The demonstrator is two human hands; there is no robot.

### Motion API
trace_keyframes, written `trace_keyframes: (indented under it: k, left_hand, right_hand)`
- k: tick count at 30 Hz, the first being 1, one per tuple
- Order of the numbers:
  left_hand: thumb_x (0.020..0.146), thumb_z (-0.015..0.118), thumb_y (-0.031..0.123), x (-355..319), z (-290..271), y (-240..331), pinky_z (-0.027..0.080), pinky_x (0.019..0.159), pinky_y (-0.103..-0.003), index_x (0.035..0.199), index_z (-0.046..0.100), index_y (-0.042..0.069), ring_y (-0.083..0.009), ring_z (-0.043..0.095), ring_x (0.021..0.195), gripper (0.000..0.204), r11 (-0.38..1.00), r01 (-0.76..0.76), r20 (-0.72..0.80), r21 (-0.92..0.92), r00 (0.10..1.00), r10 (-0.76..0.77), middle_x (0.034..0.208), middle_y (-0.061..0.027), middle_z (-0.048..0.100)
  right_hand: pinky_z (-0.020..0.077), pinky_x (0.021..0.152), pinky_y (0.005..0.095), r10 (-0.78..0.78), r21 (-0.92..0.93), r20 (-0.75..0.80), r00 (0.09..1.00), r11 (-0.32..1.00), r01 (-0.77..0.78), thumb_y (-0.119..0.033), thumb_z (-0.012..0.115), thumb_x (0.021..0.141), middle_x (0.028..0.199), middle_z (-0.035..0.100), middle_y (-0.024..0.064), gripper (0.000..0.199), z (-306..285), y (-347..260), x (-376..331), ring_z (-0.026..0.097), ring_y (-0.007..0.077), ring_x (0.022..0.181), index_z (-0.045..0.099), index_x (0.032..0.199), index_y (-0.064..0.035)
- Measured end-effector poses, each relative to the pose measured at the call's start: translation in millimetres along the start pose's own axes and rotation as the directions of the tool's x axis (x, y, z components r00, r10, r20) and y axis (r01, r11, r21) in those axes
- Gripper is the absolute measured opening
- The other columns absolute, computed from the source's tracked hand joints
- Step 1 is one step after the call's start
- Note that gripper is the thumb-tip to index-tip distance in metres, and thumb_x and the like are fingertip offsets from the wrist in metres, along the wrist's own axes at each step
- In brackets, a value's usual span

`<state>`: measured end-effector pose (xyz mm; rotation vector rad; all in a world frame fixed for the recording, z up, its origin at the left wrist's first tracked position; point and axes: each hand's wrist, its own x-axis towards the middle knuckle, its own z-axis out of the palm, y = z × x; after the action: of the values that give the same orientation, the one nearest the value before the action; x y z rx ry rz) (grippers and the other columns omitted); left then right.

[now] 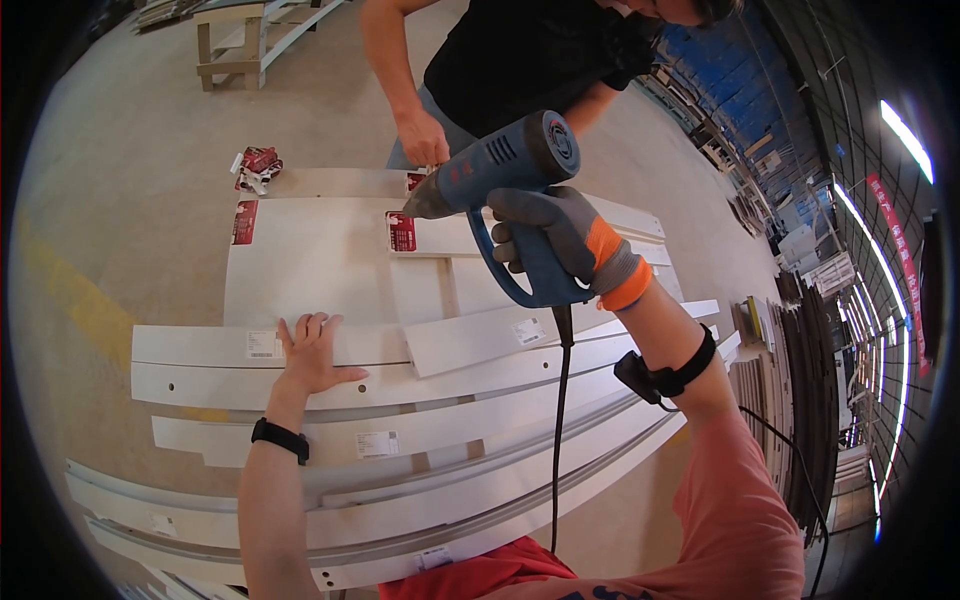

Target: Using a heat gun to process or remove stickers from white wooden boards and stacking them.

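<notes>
My right hand (pixel 562 235), in a grey and orange work glove, is closed around the handle of a blue corded heat gun (pixel 490 165). Its tapered nozzle points left and down, above a red label (pixel 402 232) on a white panel. Whether the nozzle touches anything is hard to tell. Bare and with fingers spread, my left hand (pixel 312 355) rests on a long white board (pixel 210 380) with round holes. A white paper label (pixel 264 345) is just left of its fingers. The wide white panel (pixel 300 265) lies beyond, with another red label (pixel 244 222) at its left edge.
Across the panels stands a co-worker in a black shirt (pixel 515 60), one hand (pixel 424 138) near the far edge. Crumpled red and white packaging (pixel 258 168) lies at the far left. More long white boards (pixel 400 530) lie nearer me. The black power cord (pixel 562 430) hangs over them.
</notes>
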<state>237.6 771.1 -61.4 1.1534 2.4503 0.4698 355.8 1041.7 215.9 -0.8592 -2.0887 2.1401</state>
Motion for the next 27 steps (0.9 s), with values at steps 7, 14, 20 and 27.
trace_keyframes:
  k: [7, 14, 20, 27]
  left_hand:
    - [0.057, 0.073, 0.073, 0.3, 1.5, -1.5, -0.002, 0.109, -0.068, 0.142, 0.037, 0.012, -0.0345, 0.022, 0.137, 0.111, 1.0, 0.012, -0.006, 0.018, 1.0, -0.011, 0.143, -0.0149, 0.035]
    - [0.057, 0.076, 0.07, 0.9, -1.9, 3.0, -0.001, 0.109, -0.068, 0.143, 0.035, 0.013, -0.0338, 0.022, 0.137, 0.111, 1.0, 0.012, 0.007, 0.013, 1.0, -0.012, 0.142, -0.0137, 0.035]
    - [0.057, 0.076, 0.069, 0.0, -1.2, 1.7, 0.0, 0.109, -0.068, 0.143, 0.035, 0.013, -0.0339, 0.022, 0.137, 0.11, 1.0, 0.019, 0.018, 0.009, 1.0, -0.019, 0.142, -0.0136, 0.035]
    - [0.059, 0.075, 0.07, -0.3, -6.4, 5.4, 0.0, 0.11, -0.068, 0.144, 0.032, 0.014, -0.0347, 0.021, 0.137, 0.111, 0.999, 0.033, 0.04, 0.043, 0.999, -0.034, 0.143, -0.0132, 0.034]
  right_hand:
    - [0.0564, 0.066, 0.0307, 0.032, -0.243, -0.073, 0.997, 0.969, -0.049, -0.03, 0.073, 0.079, 0.082, 0.065, 0.0117, 0.044, -8.5, -11.6, -14.4, 0.067, 0.02, 0.068, 0.064, 0.106, 0.0035]
    - [0.0542, 0.06, 0.0285, 0.006, -0.066, -0.018, 1.0, 0.998, -0.007, -0.023, 0.069, 0.084, 0.08, 0.065, 0.0092, 0.033, -6.2, -2.0, -3.2, 0.066, 0.0185, 0.066, 0.063, 0.104, 0.0021]
    - [0.0537, 0.06, 0.0279, 0.094, -0.097, -0.021, 0.995, 0.991, -0.095, -0.024, 0.07, 0.083, 0.078, 0.064, 0.0092, 0.034, -10.7, -3.7, -7.8, 0.065, 0.0174, 0.065, 0.065, 0.104, 0.0016]
    - [0.0551, 0.06, 0.0307, 0.07, -0.158, -0.078, 0.995, 0.984, -0.081, -0.026, 0.074, 0.079, 0.078, 0.064, 0.0112, 0.038, -15.9, 1.7, -15.9, 0.067, 0.0186, 0.065, 0.064, 0.101, 0.0027]
